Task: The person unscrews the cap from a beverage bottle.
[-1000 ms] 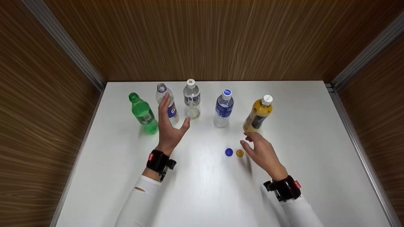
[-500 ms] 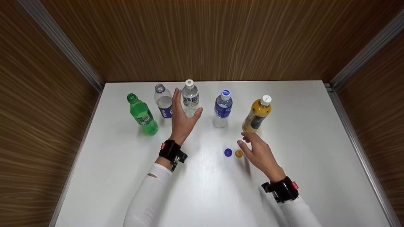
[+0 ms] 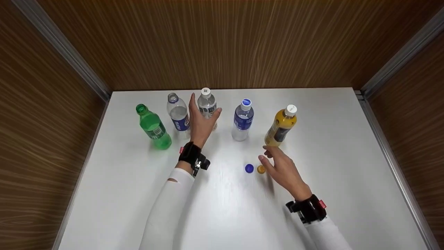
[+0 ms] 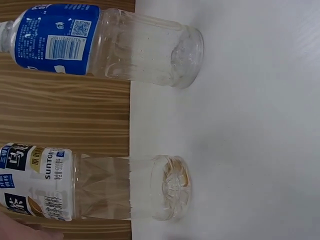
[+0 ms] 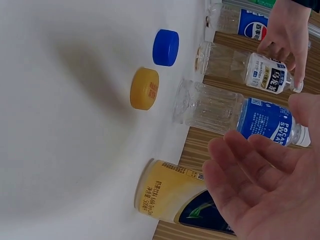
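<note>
My left hand is spread around a clear oolong tea bottle with a white cap, thumb to its right and fingers to its left. The bottle stands upright; part of it is hidden behind the hand, and I cannot tell whether they touch. In the left wrist view, skin shows close beside its white label. My right hand hovers over the table with loosely bent fingers and holds nothing. Just left of it lie a yellow cap and a blue cap. Beyond its fingertips stands a yellow milk tea bottle.
A capless green bottle and a capless Pepsi bottle stand on the left of the white table. A Pocari Sweat bottle with its cap on is right of the tea bottle. Wood-grain panels enclose the back and sides.
My left hand has moved right and forward, from in front of the Pepsi bottle to around the oolong tea bottle. My right hand has stayed nearly still.
</note>
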A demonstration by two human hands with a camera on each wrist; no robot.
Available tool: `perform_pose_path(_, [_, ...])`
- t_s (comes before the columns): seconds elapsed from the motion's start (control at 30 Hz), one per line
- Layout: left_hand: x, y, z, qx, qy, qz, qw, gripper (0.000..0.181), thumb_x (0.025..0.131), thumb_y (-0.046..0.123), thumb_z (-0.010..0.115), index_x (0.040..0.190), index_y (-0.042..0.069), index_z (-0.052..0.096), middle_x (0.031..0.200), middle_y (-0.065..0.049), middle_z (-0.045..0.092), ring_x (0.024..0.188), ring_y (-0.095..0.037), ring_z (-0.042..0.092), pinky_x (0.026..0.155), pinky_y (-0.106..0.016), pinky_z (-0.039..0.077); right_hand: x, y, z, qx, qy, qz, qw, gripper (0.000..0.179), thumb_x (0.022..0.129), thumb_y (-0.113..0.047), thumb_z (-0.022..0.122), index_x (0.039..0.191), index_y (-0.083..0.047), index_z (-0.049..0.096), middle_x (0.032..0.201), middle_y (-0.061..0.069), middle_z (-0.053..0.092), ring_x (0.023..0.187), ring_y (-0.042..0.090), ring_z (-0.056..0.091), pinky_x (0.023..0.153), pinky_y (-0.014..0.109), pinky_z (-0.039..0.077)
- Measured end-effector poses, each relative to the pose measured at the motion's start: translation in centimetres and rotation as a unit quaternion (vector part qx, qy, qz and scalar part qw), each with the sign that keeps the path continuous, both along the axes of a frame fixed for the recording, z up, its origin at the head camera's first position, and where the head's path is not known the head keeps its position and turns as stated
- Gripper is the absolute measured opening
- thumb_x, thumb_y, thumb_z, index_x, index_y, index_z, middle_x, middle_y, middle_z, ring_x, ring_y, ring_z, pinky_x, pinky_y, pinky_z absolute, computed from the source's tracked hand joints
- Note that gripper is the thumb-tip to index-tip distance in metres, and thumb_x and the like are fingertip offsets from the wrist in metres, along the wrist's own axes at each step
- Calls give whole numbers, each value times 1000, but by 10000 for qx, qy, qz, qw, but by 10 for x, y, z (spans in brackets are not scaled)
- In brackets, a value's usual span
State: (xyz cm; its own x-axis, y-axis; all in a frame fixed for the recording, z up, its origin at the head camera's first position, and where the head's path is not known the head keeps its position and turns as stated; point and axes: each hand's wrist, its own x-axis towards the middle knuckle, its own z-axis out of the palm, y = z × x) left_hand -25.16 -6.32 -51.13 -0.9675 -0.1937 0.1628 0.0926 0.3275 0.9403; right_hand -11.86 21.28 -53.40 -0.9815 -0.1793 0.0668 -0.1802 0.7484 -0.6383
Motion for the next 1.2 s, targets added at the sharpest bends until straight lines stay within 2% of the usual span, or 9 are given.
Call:
perform_pose_path(0.2, [-7, -2, -11, 163, -177, 216, 9995, 109, 87, 34, 84, 165, 8, 13, 168, -18, 23, 153, -30, 27, 124, -44, 22, 0, 0, 1, -37, -238, 82, 9997, 53, 105, -44, 57, 141, -6, 55, 123, 13, 66, 111, 28, 66, 87, 48, 56])
perform_pose_path(0.37, [-11, -1, -21, 175, -247, 290, 9991, 105, 85, 32, 86, 163, 6, 19, 164, -18, 32, 148, -29, 36, 122, -42, 27, -1, 0, 1, -58, -387, 85, 9992, 56, 105, -47, 56, 143, -6, 55, 126, 13, 66, 113, 28, 65, 88, 48, 56])
perform_pose_path(0.73, [-14, -4, -24, 142, -283, 284, 9991, 88, 89, 28, 84, 156, 3, 32, 154, -17, 47, 142, -28, 46, 119, -39, 33, -3, -1, 2, -29, -407, 89, 9991, 51, 105, -40, 59, 142, -5, 55, 125, 13, 66, 113, 30, 65, 88, 49, 56])
perform_pose_path(0.93, [-11, -5, -25, 213, -237, 275, 9991, 82, 90, 27, 83, 154, 3, 36, 151, -17, 50, 139, -28, 48, 118, -39, 34, -4, -1, 2, 44, -315, 117, 9994, 52, 105, -41, 59, 142, -4, 56, 125, 14, 66, 113, 30, 66, 88, 50, 55])
perform_pose_path(1.2, [2, -4, -24, 253, -14, 124, 9996, 82, 89, 27, 84, 152, 2, 38, 152, -17, 50, 140, -27, 48, 118, -39, 34, -4, 1, 2, -51, -421, 146, 9990, 52, 105, -40, 59, 142, -4, 55, 127, 15, 66, 115, 30, 65, 90, 51, 55])
